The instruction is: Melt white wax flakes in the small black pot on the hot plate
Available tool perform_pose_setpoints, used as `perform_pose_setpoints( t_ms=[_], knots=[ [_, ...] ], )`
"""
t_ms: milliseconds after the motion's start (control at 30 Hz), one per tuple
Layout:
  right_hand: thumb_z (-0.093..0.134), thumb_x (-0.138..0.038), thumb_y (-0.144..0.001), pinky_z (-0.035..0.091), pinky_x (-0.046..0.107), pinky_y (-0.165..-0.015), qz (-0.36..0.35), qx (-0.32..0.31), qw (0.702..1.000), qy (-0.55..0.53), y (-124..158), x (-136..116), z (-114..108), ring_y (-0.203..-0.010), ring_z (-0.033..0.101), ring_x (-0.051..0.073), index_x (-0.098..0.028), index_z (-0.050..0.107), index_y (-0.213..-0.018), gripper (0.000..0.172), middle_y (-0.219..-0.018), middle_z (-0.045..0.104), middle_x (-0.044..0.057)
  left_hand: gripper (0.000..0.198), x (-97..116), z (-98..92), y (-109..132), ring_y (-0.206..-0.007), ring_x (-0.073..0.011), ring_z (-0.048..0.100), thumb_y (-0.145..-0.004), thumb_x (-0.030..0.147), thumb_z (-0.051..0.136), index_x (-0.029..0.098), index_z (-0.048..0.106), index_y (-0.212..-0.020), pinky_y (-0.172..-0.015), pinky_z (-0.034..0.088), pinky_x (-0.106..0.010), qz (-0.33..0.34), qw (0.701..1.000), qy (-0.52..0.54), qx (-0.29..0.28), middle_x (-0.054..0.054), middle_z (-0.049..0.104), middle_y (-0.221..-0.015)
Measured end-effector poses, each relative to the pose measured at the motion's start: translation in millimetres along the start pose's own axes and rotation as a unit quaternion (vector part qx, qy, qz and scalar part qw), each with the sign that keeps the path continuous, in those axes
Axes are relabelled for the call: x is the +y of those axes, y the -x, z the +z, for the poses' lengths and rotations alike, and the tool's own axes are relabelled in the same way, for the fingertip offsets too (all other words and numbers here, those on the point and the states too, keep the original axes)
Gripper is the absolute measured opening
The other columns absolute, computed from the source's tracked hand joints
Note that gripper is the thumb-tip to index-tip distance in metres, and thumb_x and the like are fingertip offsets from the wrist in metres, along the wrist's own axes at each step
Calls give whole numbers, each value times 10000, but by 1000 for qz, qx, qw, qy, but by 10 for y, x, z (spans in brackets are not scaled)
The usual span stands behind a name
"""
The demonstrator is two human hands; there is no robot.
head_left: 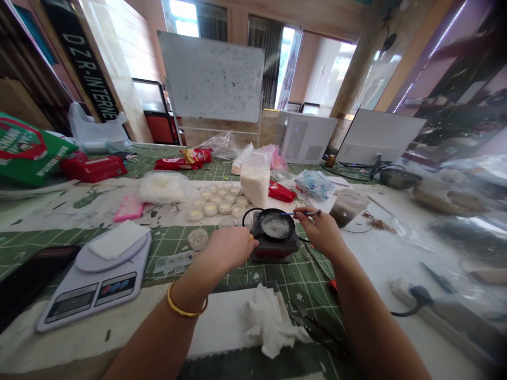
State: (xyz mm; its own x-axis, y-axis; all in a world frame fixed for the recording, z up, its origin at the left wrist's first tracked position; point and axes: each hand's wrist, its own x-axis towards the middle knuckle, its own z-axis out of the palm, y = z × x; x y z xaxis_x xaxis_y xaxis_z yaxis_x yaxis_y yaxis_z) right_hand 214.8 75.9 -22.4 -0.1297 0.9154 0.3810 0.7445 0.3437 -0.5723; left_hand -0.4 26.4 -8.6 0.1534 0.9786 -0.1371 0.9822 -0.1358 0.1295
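Observation:
My left hand [229, 247] is closed round the handle of a small black frying pan [262, 222]. The pan sits on a small dark electric hot plate [277, 254] and holds a whitish, cloudy substance [276, 227]. Pinched in the fingers of my right hand [320, 230] is a thin blue stick [288, 214]; its tip reaches over the pan's far rim, and I cannot tell what kind of end it has. To the left stand several small round cups with pale filling [211, 209]. Behind the pan is a clear bag of white granules [254, 182].
A kitchen scale [97, 277] with white paper on it lies at left. Crumpled tissue [267, 322] lies in front. On the right are a plastic tub [348, 207] with dark contents and a power strip [410, 298] with a plugged-in cable.

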Motion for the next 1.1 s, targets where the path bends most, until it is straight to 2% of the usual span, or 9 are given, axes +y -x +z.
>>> perform_pose_setpoints(
  t_ms=[100,233,367,500,600,733,867,1000,1100],
  knots=[
    [481,-340,-813,453,325,-741,-9,-30,999,-18,-3,10,3,-796,639,209,-193,667,-884,248,-823,712,56,381,3,-4,-1,-771,-255,637,-853,435,361,187,641,-781,-664,469,-343,2,1000,1,-4,-107,672,-825],
    [480,-347,-812,448,349,-767,6,17,1000,6,-8,24,-10,-832,636,226,-190,670,-905,263,-861,711,71,381,8,-14,2,-769,-257,636,-858,424,355,184,641,-781,-661,471,-353,8,1000,-3,-7,-108,673,-824],
    [484,-362,-816,456,338,-766,-5,-35,999,-17,-7,39,-3,-818,644,216,-198,672,-896,261,-822,717,55,378,11,-21,4,-758,-272,638,-853,430,363,185,642,-782,-638,474,-360,4,1000,-3,-7,-107,672,-813],
    [491,-345,-812,456,350,-790,-8,12,1000,-7,-3,37,30,-871,637,223,-198,675,-927,262,-904,710,65,386,14,-24,3,-774,-252,637,-859,422,353,180,646,-788,-662,473,-336,8,1000,-8,-8,-108,675,-827],
    [497,-348,-810,467,337,-770,-10,-43,998,-33,0,30,27,-836,646,213,-207,678,-909,250,-857,719,49,395,14,-20,0,-781,-241,635,-856,432,354,176,650,-804,-670,471,-320,4,1000,-7,-7,-115,679,-850],
    [491,-345,-811,459,353,-779,0,7,1000,-14,2,31,-5,-833,646,225,-189,678,-892,256,-854,719,67,377,11,-9,-4,-772,-252,637,-851,423,361,186,650,-799,-659,473,-338,5,1000,-8,-2,-113,683,-835],
    [499,-344,-809,465,329,-767,0,-61,997,-53,14,9,-13,-824,652,210,-191,668,-903,247,-825,722,54,375,7,2,-6,-754,-272,639,-845,437,359,197,641,-788,-635,475,-365,3,1000,-4,0,-106,679,-827],
    [492,-338,-812,455,341,-748,-1,-24,1000,2,42,-53,-55,-808,644,223,-189,673,-900,251,-823,717,62,390,-2,8,-5,-758,-282,635,-844,456,352,196,636,-784,-636,471,-378,1,1000,-3,0,-113,673,-823],
    [484,-351,-818,459,320,-694,-11,-79,997,-11,73,-91,-109,-741,642,207,-201,674,-886,252,-803,716,45,385,-8,9,0,-770,-273,631,-844,455,353,196,636,-800,-649,470,-371,-1,1000,2,0,-112,673,-841]
  ],
)
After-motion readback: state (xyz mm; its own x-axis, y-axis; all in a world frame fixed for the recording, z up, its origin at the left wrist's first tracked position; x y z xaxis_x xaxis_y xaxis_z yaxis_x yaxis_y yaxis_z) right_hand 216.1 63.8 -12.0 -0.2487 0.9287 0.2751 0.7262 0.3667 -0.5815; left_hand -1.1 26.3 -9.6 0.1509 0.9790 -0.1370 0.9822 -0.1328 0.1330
